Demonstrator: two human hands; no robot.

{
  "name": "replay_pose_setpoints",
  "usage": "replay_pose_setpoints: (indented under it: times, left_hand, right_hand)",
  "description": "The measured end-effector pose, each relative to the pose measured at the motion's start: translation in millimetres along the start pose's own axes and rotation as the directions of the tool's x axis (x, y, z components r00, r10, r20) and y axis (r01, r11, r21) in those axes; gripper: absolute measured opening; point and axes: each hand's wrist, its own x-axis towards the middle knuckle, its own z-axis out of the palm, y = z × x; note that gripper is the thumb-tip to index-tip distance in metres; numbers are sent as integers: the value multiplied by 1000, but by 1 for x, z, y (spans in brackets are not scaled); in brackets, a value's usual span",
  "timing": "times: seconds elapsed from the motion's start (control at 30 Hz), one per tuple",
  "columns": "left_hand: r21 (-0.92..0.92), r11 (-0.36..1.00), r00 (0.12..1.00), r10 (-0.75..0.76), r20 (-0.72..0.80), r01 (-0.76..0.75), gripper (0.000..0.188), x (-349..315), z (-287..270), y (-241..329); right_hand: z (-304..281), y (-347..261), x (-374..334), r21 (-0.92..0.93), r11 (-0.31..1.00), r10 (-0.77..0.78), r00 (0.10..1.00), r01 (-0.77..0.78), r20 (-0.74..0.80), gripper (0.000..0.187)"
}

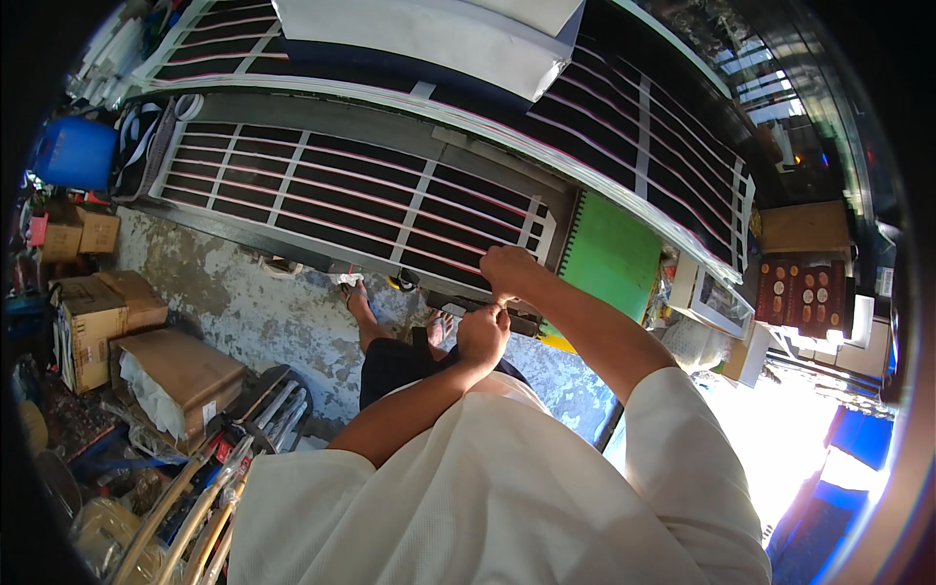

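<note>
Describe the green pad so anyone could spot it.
Start at the grey tabletop before the person. At its right, beyond the right hand, lies the green pad. Its green cover and coil-bound left edge set it apart from the black striped sheet alongside.

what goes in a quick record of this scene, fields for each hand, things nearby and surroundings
left hand: left hand, fingers curled, close to the other hand; anything held is too small to tell
right hand: right hand, fingers curled, farther from the body than the left
nearest: striped sheet, dark with pale strips, on a grey table
right of sheet: green notebook, spiral-bound
beyond: white box on a second striped sheet
left, on floor: cardboard box
</note>
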Motion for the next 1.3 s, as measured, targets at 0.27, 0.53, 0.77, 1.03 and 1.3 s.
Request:
replay_pose_setpoints:
  times: [0.27,0.53,0.77,1.03,1.3]
  left_hand:
    - [-2,936,904,341,257,-352,19,-31,-8,18]
    - [-259,964,900,65,431,54,29,-3,-83,-2]
    - [-673,738,872,299,387,45,88,-47,-197,-7]
    - [-728,684,858,403,319,-51,97,-81,-249,47]
    - [-697,717,855,372,361,-18,99,-71,-294,52]
  right_hand:
    - [9,5,0,26,1000,-9,999,10,-45,37]
    - [40,21,-32,-80,976,-216,943,202,-254,31]
    - [61,-26,-122,903,391,296,904,181,-309,51]
    - [-2,-86,-149,801,294,141,805,522,-576,100]
    - [-36,-90,-133,876,-39,38,877,481,-479,95]
